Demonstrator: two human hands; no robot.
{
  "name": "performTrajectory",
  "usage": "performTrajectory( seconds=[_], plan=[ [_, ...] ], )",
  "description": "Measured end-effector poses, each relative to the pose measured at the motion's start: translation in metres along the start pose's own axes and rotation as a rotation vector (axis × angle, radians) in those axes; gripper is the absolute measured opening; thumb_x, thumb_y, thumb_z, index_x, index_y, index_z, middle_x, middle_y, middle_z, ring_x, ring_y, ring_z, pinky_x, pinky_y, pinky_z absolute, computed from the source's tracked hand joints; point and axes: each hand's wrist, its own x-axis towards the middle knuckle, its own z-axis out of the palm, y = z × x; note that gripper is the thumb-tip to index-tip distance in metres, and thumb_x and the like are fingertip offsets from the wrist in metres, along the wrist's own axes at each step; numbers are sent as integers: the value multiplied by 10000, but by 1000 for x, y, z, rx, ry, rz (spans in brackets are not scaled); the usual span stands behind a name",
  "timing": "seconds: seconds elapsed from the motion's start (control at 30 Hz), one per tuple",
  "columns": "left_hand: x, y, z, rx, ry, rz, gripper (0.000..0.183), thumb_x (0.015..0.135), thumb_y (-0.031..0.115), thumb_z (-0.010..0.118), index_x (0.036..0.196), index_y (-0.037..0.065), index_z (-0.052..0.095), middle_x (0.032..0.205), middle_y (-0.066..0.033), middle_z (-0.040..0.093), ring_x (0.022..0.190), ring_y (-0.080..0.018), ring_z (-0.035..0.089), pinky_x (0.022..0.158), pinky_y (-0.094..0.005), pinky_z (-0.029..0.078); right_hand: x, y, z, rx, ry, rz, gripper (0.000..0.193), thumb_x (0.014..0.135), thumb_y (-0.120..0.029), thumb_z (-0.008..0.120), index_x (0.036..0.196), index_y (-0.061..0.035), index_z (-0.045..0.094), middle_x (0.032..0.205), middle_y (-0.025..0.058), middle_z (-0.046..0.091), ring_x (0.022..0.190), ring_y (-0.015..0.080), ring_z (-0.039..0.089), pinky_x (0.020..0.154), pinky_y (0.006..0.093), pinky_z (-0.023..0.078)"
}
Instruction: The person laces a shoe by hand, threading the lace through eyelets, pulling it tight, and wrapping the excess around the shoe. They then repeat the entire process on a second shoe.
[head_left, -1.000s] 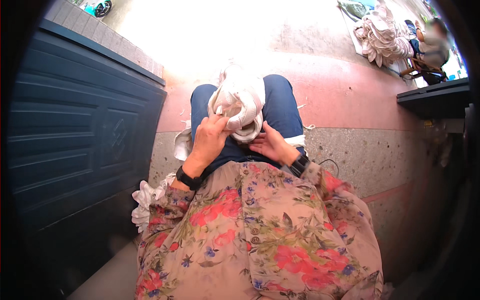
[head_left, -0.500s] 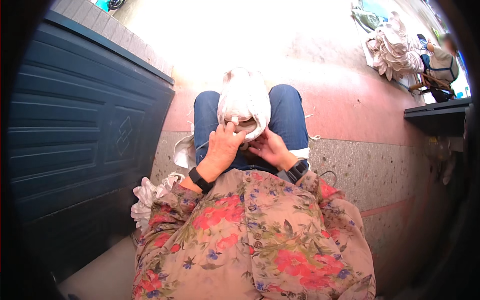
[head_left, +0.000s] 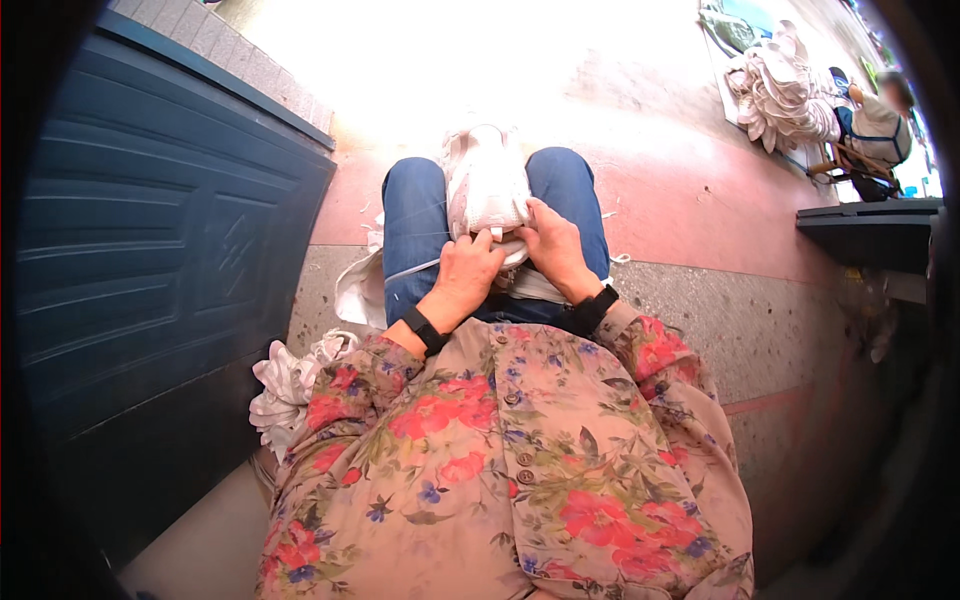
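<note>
A white shoe upper (head_left: 487, 190) lies lengthwise between my knees, its far end washed out by bright light. My left hand (head_left: 468, 272) is closed at its near edge, fingertips pinching beside a small white tab (head_left: 496, 233). Along the right side of the opening, my right hand (head_left: 556, 248) grips the rim with the fingers bent and partly hidden under it. A pale thread (head_left: 412, 268) crosses my left thigh toward the left hand. Folded white material (head_left: 530, 284) sits in my lap just below the shoe upper.
A dark blue panelled door (head_left: 150, 230) stands close on my left. White shoe pieces (head_left: 285, 390) are heaped by my left hip, and white cloth (head_left: 360, 290) hangs beside my left leg. At far right, a person (head_left: 880, 130) sits near a large pile of white pieces (head_left: 780, 90) and a dark ledge (head_left: 870, 220).
The shoe upper has turned and flattened, with its opening less visible. My right hand has moved up from beneath it to grip its right side; my left hand has shifted slightly right.
</note>
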Motion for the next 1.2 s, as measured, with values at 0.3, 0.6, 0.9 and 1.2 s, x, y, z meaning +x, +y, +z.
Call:
performTrajectory(
  seconds=[0.3, 0.6, 0.9, 1.2],
  plan=[
    [-7, -12, -5, 61, -93, 81, 151, 646, 164, 608, 794, 145, 581, 813, -36, 522, 710, -209, 545, 645, -350, 352, -4, -12, 10, 8, -103, 43, 395, 693, -70, 615, 1041, 8, 447, 886, 221, 564, 803, 391, 555, 690, 440, 449],
    [-9, -50, -46, -92, 170, -302, 424, 582, 141, 723, 961, 60, 550, 1077, -129, 499, 1082, -320, 401, 915, -452, 319, -4, -29, -11, -120, -51, -293, 534, 689, -76, 593, 1190, -34, 413, 1184, 162, 459, 1121, 307, 417, 892, 376, 366],
    [9, -68, -40, -212, -2, -114, 162, 657, 134, 672, 707, 58, 538, 830, -128, 576, 879, -313, 520, 718, -388, 417, 16, -27, -6, -301, -104, -486, 558, 606, 4, 513, 1156, -69, 461, 1040, 89, 485, 979, 251, 450, 813, 360, 324],
    [31, -34, -52, -328, 0, -88, 154, 720, 160, 608, 673, 47, 515, 600, -157, 542, 581, -338, 552, 506, -407, 438, 13, -14, -17, -204, -119, -596, 307, 636, -59, 555, 940, -102, 561, 835, 27, 512, 840, 209, 467, 757, 339, 327]
  ],
)
